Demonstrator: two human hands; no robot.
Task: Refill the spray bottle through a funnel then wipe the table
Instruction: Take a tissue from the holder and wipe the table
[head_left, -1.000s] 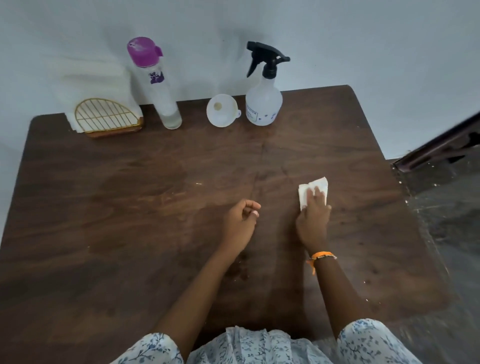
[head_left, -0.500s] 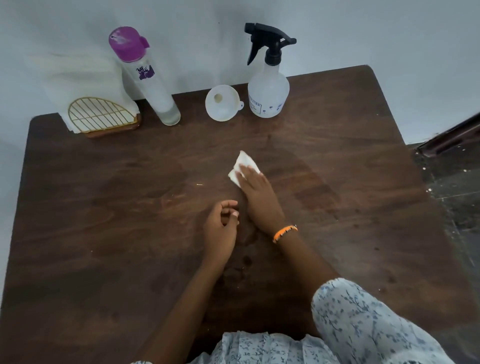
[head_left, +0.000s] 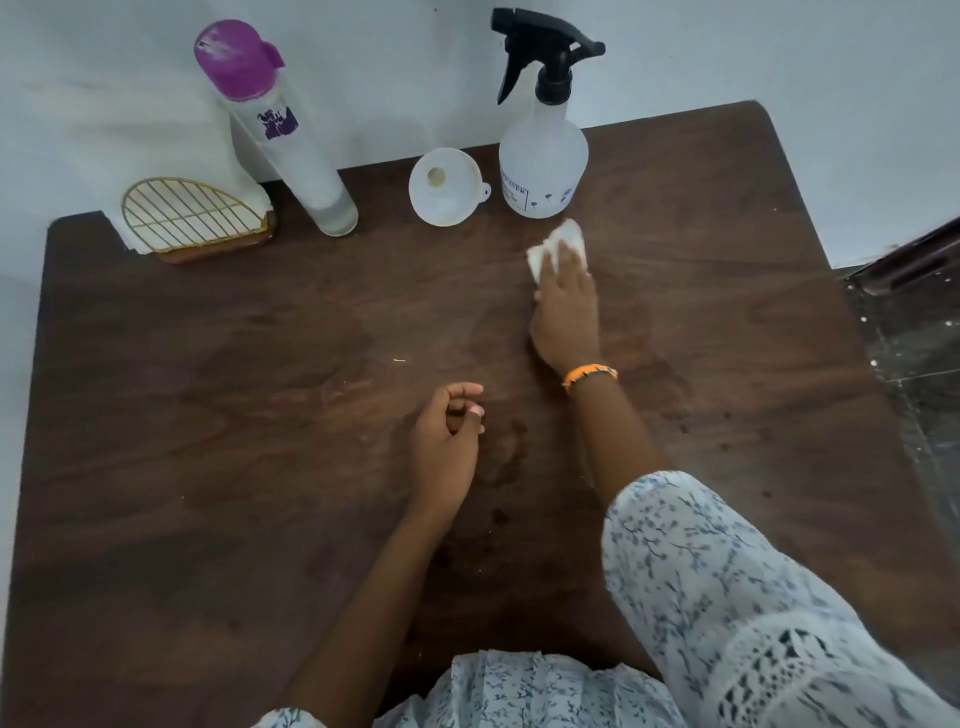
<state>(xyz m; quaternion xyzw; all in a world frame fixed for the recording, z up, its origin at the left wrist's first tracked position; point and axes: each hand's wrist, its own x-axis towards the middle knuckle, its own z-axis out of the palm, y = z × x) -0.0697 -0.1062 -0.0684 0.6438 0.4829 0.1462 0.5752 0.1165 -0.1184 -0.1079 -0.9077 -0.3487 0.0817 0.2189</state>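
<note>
A clear spray bottle (head_left: 543, 156) with a black trigger head stands at the back of the dark wooden table (head_left: 260, 467). The white funnel (head_left: 445, 187) lies on its side just left of it. My right hand (head_left: 566, 312) presses a folded white tissue (head_left: 558, 247) flat on the table with straight fingers, right in front of the spray bottle. My left hand (head_left: 447, 447) rests on the table's middle, fingers loosely curled and holding nothing. Damp streaks show on the wood around both hands.
A tall clear bottle (head_left: 280, 135) with a purple cap stands at the back left. Beside it is a gold wire napkin holder (head_left: 195, 218) on a wooden base with white napkins. The wall runs behind the table. A dark floor lies past the right edge.
My right hand swept the tissue from the right side toward the centre, then up to the back, in front of the spray bottle. My left hand stayed put.
</note>
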